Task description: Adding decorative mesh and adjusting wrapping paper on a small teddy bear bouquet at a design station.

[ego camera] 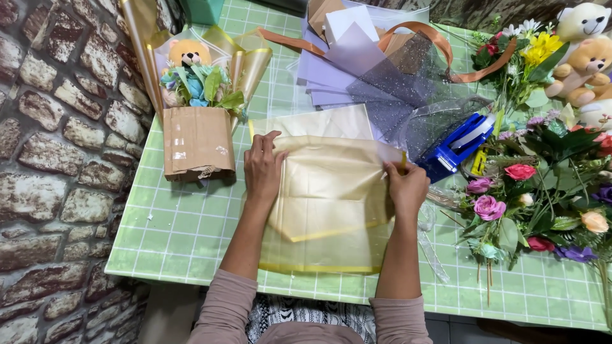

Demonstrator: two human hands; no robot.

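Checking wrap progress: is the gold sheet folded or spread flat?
Folded: the gold sheet is doubled over, both hands pressing its upper crease.

1. A small bouquet with a teddy bear (pixel 189 52) stands in a brown cardboard holder (pixel 197 143) at the upper left.
2. Lilac paper sheets (pixel 331 76) and an orange ribbon (pixel 414 28) lie at top centre.
3. A blue tape dispenser (pixel 460 145) sits right of centre.
4. Artificial flowers (pixel 529 185) crowd the right edge, with plush bears (pixel 583 60) above them.
5. A green checked tablecloth (pixel 185 236) covers the table.
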